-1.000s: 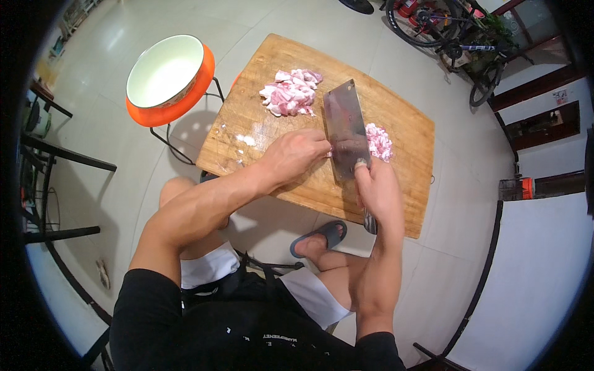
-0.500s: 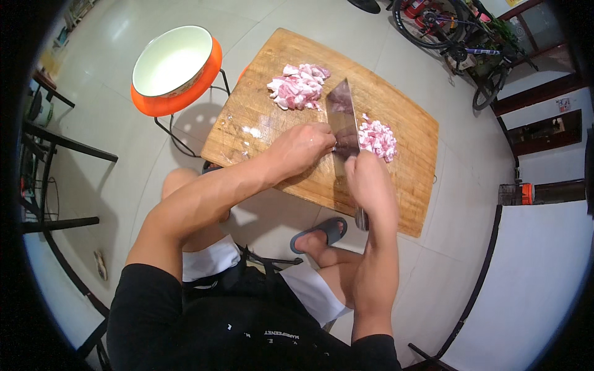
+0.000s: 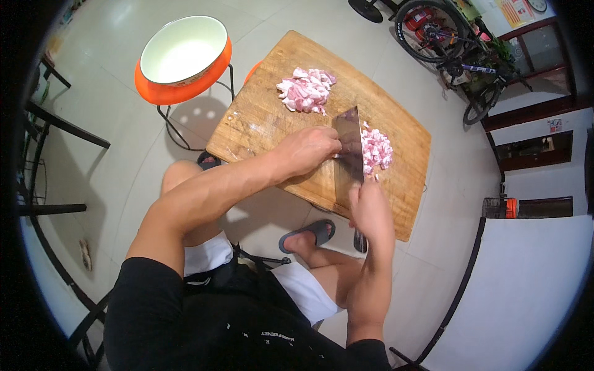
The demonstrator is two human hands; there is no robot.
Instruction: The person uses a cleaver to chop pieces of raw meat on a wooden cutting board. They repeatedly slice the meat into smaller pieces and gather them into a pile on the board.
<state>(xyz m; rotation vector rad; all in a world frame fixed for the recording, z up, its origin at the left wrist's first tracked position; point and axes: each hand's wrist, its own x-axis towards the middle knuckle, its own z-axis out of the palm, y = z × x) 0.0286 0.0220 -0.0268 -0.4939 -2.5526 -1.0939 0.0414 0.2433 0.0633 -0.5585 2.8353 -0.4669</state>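
My right hand (image 3: 372, 207) grips a wide cleaver (image 3: 349, 141) by its handle, whose dark end shows below my fist. The blade stands on edge over the wooden cutting board (image 3: 405, 167). On its left, my left hand (image 3: 311, 148) is closed with curled fingers close to the blade. A small pale bit of meat peeks out at those fingertips; the rest is hidden beneath the hand. A heap of sliced pink raw meat (image 3: 306, 91) lies towards the far side of the board. Right of the blade sits a pile of small diced meat (image 3: 377, 148).
A white enamel bowl (image 3: 184, 49) stands on an orange stool (image 3: 148, 91) with black legs, left of the board. Black chair legs (image 3: 68, 125) jut in at the far left. A bicycle (image 3: 455, 52) stands at the back right. My sandalled foot (image 3: 307, 237) rests below the board.
The cleaver and my right hand have come nearer to me along the board. My left hand stays curled beside the blade. The whole view has shifted slightly.
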